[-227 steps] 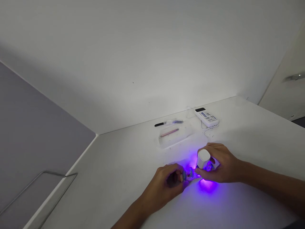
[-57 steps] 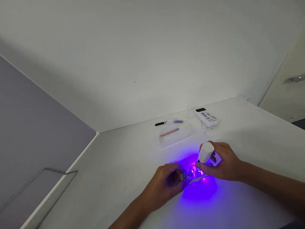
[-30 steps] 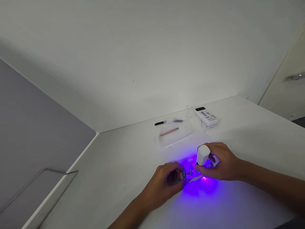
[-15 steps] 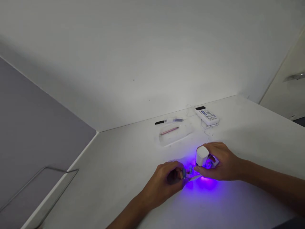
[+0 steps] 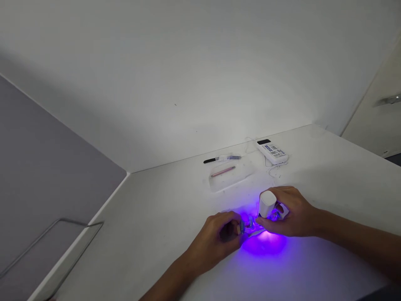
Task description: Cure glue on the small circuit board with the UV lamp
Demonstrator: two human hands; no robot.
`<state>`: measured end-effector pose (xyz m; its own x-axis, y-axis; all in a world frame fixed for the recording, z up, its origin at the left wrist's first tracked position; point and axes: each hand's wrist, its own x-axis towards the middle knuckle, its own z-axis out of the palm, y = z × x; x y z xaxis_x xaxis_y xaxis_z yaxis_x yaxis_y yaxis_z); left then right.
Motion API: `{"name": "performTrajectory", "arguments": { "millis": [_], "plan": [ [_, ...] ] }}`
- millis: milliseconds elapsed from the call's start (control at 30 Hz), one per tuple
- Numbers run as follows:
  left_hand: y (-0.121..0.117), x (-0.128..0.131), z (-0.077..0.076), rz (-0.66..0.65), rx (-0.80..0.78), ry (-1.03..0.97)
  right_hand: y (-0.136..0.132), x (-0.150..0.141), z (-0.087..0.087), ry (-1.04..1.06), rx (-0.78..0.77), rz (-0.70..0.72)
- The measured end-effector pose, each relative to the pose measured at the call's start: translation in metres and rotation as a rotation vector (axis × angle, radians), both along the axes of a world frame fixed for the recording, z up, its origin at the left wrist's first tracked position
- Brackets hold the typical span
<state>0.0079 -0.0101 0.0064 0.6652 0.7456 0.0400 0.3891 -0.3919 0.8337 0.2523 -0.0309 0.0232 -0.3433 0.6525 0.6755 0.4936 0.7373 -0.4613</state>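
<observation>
My right hand (image 5: 290, 212) is closed around a small white UV lamp (image 5: 267, 202), which throws violet light down onto the table. Beneath and beside the lamp lies a row of small shiny bluish pieces (image 5: 250, 223), washed out by the glow, so their kind is unclear. At the left end of that row, my left hand (image 5: 221, 234) pinches a small bluish piece (image 5: 242, 227) with a tan edge between thumb and fingers. Both hands are low over the white table, close to each other.
Beyond the hands, a pink pen-like stick (image 5: 223, 171) lies on a clear shallow tray (image 5: 230, 186). A black-tipped pen (image 5: 210, 160) is behind it. A white power bank (image 5: 272, 151) with a cable sits farther right. A bent metal rod (image 5: 59, 220) is at the left edge.
The lamp has shifted very slightly to the right in my right hand, and its bright spot on the table has moved a little left. My left hand keeps its pinch almost unmoved.
</observation>
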Motion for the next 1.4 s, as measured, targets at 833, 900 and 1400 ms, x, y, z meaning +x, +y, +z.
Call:
{"name": "performTrajectory", "arguments": {
  "millis": [833, 900, 1400],
  "plan": [
    [0.0001, 0.0003, -0.0001, 0.008, 0.003, 0.005, 0.0007, -0.0019, 0.0028, 0.026, 0.018, -0.004],
    [-0.0006, 0.0001, 0.0003, 0.009, 0.008, 0.008, 0.0003, -0.0012, 0.0025, 0.018, -0.005, -0.003],
    [0.0010, 0.0013, 0.0015, -0.003, 0.006, 0.014, 0.0009, -0.0004, 0.0029, 0.005, -0.070, -0.015]
  ]
}}
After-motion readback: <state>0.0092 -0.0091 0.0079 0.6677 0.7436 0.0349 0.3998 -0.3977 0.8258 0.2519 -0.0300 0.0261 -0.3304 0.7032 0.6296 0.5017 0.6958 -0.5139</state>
